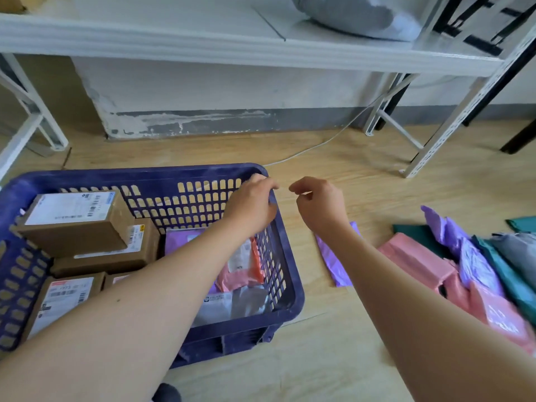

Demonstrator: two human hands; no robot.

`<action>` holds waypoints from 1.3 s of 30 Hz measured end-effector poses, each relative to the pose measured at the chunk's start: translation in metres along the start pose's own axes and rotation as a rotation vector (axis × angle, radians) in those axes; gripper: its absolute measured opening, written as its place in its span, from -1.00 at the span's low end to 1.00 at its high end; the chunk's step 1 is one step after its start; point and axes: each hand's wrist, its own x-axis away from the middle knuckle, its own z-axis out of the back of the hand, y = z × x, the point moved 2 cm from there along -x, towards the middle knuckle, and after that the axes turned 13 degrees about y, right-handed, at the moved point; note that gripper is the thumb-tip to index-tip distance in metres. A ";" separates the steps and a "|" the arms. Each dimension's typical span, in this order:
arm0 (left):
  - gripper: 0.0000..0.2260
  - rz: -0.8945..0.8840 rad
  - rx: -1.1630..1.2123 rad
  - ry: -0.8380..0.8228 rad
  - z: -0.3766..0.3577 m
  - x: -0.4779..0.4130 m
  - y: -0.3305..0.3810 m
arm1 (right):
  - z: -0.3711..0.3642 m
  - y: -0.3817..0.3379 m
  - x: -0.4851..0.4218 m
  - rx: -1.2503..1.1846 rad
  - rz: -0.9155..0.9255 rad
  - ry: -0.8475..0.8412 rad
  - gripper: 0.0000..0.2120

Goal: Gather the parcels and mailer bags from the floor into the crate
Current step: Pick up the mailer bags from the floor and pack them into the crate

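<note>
A dark blue slotted crate (pixel 293 288) stands on the wooden floor at the left. Inside lie several brown cardboard parcels (pixel 78 224) with labels, plus purple, pink and grey mailer bags (pixel 240 274). My left hand (pixel 252 204) rests over the crate's far right corner, fingers curled on the rim, holding no parcel. My right hand (pixel 319 203) hovers just right of the crate above the floor, fingers loosely curled and empty. Beneath that arm lies a purple mailer bag (pixel 333 262). Further right is a heap of pink (pixel 417 262), purple (pixel 475 265) and teal (pixel 510 274) bags.
A white metal shelf unit (pixel 232 44) spans the back, with a grey bag (pixel 362 15) on it. Its legs (pixel 443 134) stand on the floor at right and left. A white cable (pixel 319 145) runs along the floor behind the crate. Black furniture legs (pixel 519 140) at far right.
</note>
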 end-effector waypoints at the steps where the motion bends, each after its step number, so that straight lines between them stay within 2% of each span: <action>1: -0.63 -0.007 0.022 0.001 -0.005 -0.003 0.009 | 0.004 0.006 -0.001 0.000 -0.013 0.009 -0.63; 9: -0.64 -0.112 0.075 -0.047 -0.062 -0.011 0.070 | 0.052 0.080 -0.003 0.084 -0.132 0.050 -0.66; 19: -0.62 -0.141 0.144 -0.258 -0.165 0.016 0.131 | 0.098 0.219 0.047 0.161 -0.437 0.135 -0.75; 30: -0.57 -0.185 0.110 -0.533 -0.254 0.061 0.155 | 0.092 0.318 0.111 0.280 -0.765 -0.061 -0.57; 36: -0.53 -0.067 0.132 -0.633 -0.288 0.090 0.161 | 0.084 0.377 0.153 0.199 -1.120 -0.018 -0.22; 39: -0.53 -0.026 0.137 -0.680 -0.298 0.106 0.158 | 0.078 0.410 0.178 0.115 -1.231 0.021 -0.20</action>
